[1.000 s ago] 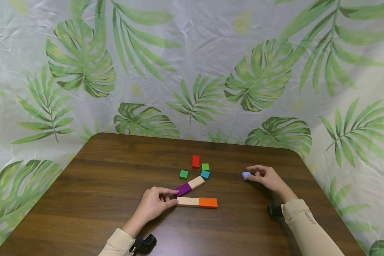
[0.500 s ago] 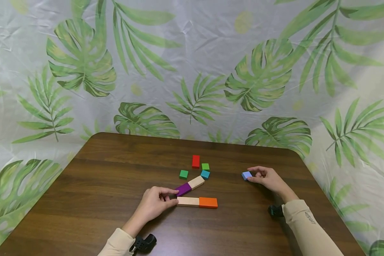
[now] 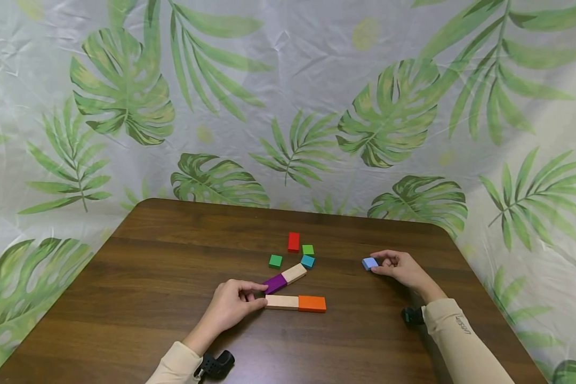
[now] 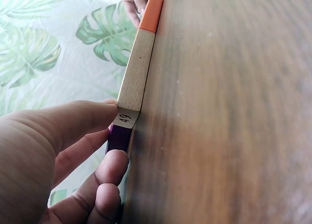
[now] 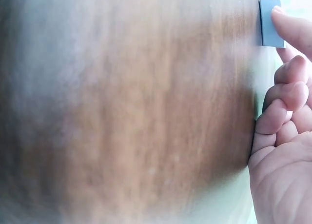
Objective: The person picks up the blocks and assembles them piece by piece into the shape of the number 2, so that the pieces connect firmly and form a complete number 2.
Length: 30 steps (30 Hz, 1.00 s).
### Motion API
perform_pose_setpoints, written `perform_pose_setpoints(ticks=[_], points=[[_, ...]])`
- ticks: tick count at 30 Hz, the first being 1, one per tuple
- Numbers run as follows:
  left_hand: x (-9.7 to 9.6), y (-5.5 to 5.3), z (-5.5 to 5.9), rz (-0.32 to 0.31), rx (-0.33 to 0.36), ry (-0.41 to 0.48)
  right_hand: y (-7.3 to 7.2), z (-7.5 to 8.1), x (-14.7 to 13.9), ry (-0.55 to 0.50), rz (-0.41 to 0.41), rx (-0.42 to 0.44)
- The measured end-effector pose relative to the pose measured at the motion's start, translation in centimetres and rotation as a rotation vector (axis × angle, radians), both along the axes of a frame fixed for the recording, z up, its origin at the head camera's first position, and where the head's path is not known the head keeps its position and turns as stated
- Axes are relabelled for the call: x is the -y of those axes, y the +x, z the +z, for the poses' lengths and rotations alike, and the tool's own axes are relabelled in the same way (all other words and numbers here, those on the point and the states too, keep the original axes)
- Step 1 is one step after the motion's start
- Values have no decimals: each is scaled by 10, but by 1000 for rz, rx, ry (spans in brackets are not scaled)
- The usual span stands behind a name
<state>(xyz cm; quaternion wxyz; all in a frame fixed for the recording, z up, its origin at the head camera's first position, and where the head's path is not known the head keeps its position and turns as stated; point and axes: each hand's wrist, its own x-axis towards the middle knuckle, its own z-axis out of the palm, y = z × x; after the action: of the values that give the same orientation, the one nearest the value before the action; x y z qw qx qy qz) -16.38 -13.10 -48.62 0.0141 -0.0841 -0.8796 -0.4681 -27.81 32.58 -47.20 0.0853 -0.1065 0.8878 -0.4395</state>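
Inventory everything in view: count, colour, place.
table: 1, brown, lower half of view
backdrop: 1, grey, green leaves, behind table
front wood block: 1, tan, front row, left
orange block: 1, orange, front row, right
purple block: 1, purple, slanted row, left
rear wood block: 1, tan, slanted row, right
red block: 1, red, farthest back
dark green block: 1, green, near-left of red block
lime block: 1, light green, near-right of red block
teal block: 1, blue, nearside of lime block
pale blue block: 1, light blue, table's right
sleeves: 2, beige, bottom of view
wrist devices: 2, black, beside sleeves
left hand: 1, bare, at both rows' left ends
right hand: 1, bare, pinching pale blue block
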Motion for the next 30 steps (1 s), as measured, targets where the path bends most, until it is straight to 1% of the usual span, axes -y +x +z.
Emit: perform_pose_setpoints(ticks=[9,14,20,24,30], points=[[1,1,0,-9,-22,-12,-1,-2,1,3,-3,18],[1,0,0,-1,-3,-7,0,-2,1,-4,2,29],[1,0,0,1,-5,-8,1,0,1,-18,11,36],[1,0,1,5,-5,-9,-1,0,1,-4,12,40],[1,0,1,1,-7,-3,-3,3,2,40,22,23]])
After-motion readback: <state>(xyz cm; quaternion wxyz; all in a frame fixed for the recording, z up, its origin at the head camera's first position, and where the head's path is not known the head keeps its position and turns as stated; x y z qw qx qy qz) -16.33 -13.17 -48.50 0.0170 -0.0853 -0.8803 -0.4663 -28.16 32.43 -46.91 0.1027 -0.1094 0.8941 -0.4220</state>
